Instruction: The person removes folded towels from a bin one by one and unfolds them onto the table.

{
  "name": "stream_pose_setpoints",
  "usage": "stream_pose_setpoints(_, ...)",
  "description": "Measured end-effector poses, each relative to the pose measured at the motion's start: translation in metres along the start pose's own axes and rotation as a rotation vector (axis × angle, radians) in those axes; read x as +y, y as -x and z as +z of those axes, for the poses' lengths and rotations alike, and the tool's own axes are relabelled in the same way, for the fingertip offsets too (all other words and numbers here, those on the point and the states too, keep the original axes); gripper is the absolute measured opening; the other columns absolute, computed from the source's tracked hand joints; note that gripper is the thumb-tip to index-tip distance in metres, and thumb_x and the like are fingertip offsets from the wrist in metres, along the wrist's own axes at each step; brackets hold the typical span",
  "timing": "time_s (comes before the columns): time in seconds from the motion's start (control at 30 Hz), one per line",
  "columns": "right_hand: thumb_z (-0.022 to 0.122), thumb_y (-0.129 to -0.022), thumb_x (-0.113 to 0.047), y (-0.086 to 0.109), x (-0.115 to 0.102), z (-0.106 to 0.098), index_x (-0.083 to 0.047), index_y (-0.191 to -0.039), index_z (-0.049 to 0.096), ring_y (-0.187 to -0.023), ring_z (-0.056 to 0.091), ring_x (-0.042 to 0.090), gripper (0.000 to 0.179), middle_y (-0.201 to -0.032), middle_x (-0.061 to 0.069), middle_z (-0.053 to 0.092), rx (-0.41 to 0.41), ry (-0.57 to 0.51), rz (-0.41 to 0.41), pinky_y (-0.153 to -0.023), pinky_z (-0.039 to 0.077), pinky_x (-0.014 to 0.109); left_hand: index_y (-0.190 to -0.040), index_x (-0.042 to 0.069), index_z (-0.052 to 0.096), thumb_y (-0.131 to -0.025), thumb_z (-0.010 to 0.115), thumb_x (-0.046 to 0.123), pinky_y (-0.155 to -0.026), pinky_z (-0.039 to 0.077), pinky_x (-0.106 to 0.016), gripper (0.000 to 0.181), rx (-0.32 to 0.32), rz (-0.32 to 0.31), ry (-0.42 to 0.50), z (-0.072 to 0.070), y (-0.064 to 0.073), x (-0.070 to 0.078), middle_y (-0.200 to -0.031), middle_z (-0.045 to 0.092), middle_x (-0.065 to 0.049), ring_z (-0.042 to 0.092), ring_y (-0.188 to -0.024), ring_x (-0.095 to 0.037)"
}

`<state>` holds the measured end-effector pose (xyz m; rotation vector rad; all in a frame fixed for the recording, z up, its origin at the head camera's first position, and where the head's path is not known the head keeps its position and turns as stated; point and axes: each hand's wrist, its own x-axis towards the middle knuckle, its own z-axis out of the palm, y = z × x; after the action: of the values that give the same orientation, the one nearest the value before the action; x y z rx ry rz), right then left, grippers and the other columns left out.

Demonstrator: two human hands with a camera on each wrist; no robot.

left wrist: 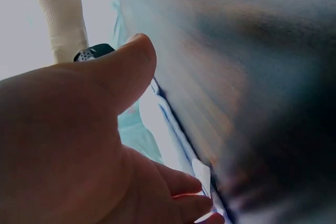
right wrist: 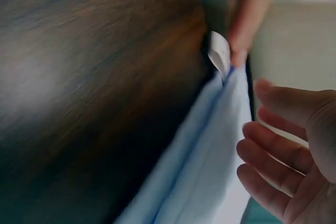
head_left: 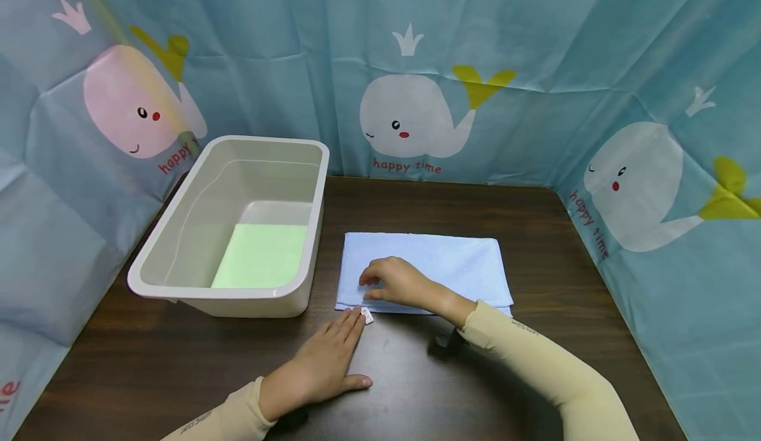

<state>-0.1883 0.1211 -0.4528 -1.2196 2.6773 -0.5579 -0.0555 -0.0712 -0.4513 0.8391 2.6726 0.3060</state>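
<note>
A light blue towel (head_left: 458, 263) lies folded flat on the dark table, with a small white tag (head_left: 366, 315) sticking out at its near left corner. My left hand (head_left: 324, 358) rests palm down with straight fingers, fingertips right at that corner beside the tag. Over the towel's left part hovers my right hand (head_left: 398, 282), its fingers loosely bent and nothing between them. In the right wrist view the towel's folded layers (right wrist: 205, 150) show edge-on, and the tag (right wrist: 219, 53) stands close to the left hand's fingers (right wrist: 239, 59).
A pale grey plastic tub (head_left: 222, 292) stands at the left of the table, a light green folded cloth (head_left: 261, 256) on its bottom. Blue curtain (head_left: 285, 98) printed with whales walls in the back and both sides. Dark table surface (head_left: 571, 282) extends right of the towel.
</note>
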Motion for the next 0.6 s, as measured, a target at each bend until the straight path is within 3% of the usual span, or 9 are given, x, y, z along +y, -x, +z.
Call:
stream_pose_setpoints(0.23, 0.082, -0.081, -0.032, -0.020, -0.013, 0.014, -0.019, -0.103, 0.076, -0.092, 0.065, 0.007, 0.027, -0.097, -0.007, 0.070, -0.058, 0.159, -0.092, -0.085, 0.054, 0.026, -0.150, -0.007, 0.034, -0.085, 0.065, 0.060, -0.116, 0.035, -0.054, 0.098, 0.037, -0.052, 0.015, 0.000, 0.009, -0.007, -0.161, 0.029, -0.023, 0.030, -0.150, -0.038)
stream_pose_setpoints(0.43, 0.081, -0.079, -0.036, -0.022, -0.016, 0.016, -0.021, -0.100, 0.076, -0.085, 0.063, 0.006, 0.026, -0.091, -0.009, 0.067, -0.054, 0.276, -0.113, -0.075, 0.056, 0.026, -0.150, -0.007, 0.034, -0.086, 0.064, 0.061, -0.116, 0.035, -0.053, 0.098, 0.029, -0.042, 0.001, 0.000, 0.011, -0.010, -0.160, 0.030, -0.023, 0.031, -0.149, -0.037)
stream_pose_setpoints(0.6, 0.075, -0.081, -0.027, -0.025, -0.018, 0.013, -0.021, -0.098, 0.077, -0.080, 0.066, 0.006, 0.018, -0.088, -0.010, 0.070, -0.050, 0.315, -0.123, -0.072, 0.057, 0.027, -0.150, -0.007, 0.034, -0.086, 0.063, 0.062, -0.116, 0.035, -0.052, 0.098, 0.030, -0.040, -0.004, 0.001, 0.011, -0.011, -0.160, 0.030, -0.023, 0.031, -0.149, -0.037)
